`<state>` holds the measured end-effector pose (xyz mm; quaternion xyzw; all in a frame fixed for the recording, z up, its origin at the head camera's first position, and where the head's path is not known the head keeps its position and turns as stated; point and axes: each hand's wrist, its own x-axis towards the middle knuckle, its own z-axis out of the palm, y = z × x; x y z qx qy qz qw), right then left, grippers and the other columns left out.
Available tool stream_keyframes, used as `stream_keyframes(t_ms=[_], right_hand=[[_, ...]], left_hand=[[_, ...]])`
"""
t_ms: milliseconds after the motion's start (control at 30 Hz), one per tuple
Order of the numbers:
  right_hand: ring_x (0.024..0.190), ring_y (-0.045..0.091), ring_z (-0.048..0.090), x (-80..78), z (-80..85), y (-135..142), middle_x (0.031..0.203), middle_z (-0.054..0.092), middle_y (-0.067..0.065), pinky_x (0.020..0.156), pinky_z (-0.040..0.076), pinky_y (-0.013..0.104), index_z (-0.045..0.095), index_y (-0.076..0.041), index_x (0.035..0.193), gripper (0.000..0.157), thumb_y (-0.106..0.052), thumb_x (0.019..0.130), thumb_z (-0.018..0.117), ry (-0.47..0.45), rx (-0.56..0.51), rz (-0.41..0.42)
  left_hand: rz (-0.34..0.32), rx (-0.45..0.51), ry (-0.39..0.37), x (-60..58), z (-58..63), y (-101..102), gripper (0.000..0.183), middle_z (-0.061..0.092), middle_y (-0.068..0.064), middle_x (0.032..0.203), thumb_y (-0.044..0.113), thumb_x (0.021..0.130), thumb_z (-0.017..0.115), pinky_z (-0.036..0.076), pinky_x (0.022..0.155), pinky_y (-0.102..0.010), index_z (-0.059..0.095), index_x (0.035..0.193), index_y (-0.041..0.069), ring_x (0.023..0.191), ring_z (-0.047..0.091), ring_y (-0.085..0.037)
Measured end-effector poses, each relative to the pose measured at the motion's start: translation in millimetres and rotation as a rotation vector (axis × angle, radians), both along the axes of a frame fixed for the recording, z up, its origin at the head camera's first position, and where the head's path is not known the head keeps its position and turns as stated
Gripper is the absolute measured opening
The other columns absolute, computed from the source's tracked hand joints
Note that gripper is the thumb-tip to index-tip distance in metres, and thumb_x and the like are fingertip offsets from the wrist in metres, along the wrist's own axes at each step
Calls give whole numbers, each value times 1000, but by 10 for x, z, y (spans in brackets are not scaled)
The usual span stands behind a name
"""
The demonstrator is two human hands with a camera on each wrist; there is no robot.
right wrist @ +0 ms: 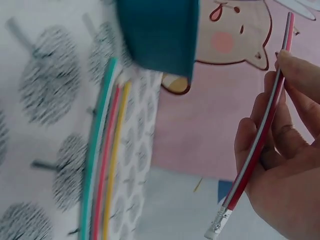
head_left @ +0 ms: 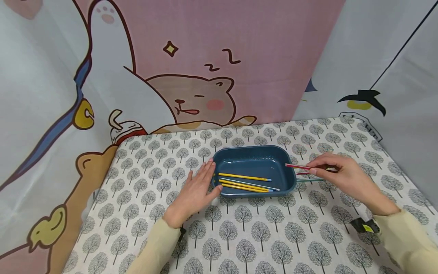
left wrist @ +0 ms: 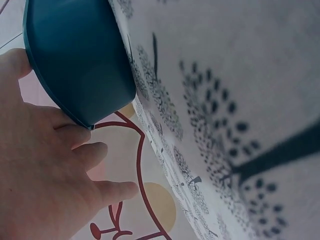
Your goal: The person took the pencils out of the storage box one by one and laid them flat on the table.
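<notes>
In the head view my right hand (head_left: pixel 347 179) pinches a red pencil (head_left: pixel 297 166) between thumb and fingers, its front end over the right rim of a dark blue tray (head_left: pixel 239 153). The right wrist view shows this pencil's silver stripe and white eraser end. My left hand (head_left: pixel 195 190) rests against the tray's left end, fingers extended along the rim. Several pencils lie inside the tray, among them a yellow pencil (head_left: pixel 244 177). Below my right hand, a green pencil (right wrist: pixel 97 150), another red pencil (right wrist: pixel 106 160) and a yellow pencil (right wrist: pixel 117 160) lie side by side.
A white cloth (head_left: pixel 239 236) printed with grey trees covers the table. Behind it hangs a pink and white curtain (head_left: pixel 267 49) with cartoon animals. More pale curtain hangs along the left and right sides.
</notes>
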<state>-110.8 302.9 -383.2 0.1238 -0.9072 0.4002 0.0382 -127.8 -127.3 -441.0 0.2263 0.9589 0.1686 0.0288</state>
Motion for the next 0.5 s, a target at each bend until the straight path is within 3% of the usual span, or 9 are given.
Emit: stream_keyframes(t_ms=[367,500], right_hand=[[75,10,60,54,-218,331,106,67,-3,58,50,24,79,-21,106,15,-13,93,79,13,79,26],[91,-3,58,52,-286,412,118,69,9,68,49,19,80,-22,107,18,-13,91,81,18,124,22]], left_hand=[[2,1,-12,1,6,-7,80,9,-3,173,55,106,47,18,121,-67,20,166,9,157,20,-30],[5,2,-18,9,8,-6,80,9,-3,173,54,106,48,19,121,-67,19,166,9,157,19,-30]])
